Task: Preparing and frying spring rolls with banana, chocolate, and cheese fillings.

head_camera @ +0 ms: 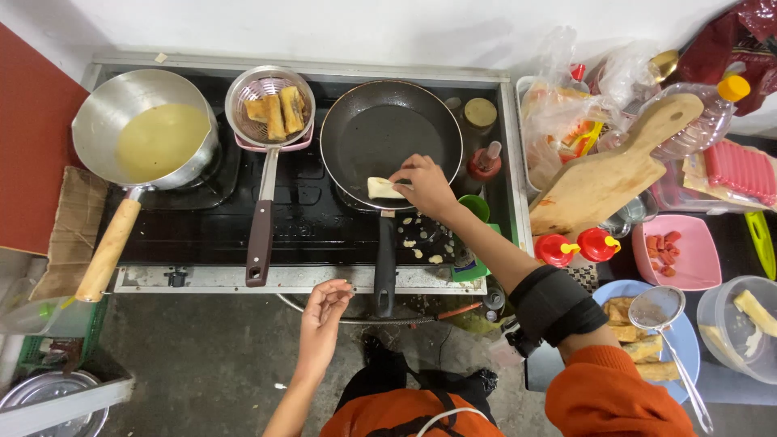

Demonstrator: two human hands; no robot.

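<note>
- At far left a red wall panel (32, 137) meets a white wall behind the black stove (299, 210).
- On that surface stands a steel saucepan (146, 129) of yellow liquid, then a strainer (269, 105) holding fried rolls.
- Left hand (324, 316) hangs over the concrete floor (202, 364), fingers loosely curled, empty.
- Right hand (425, 184) pinches a pale roll (382, 188) at the near rim of the black frying pan (388, 137).
- Rightward: wooden cutting board (603, 174), pink bowl (688, 267).
</note>
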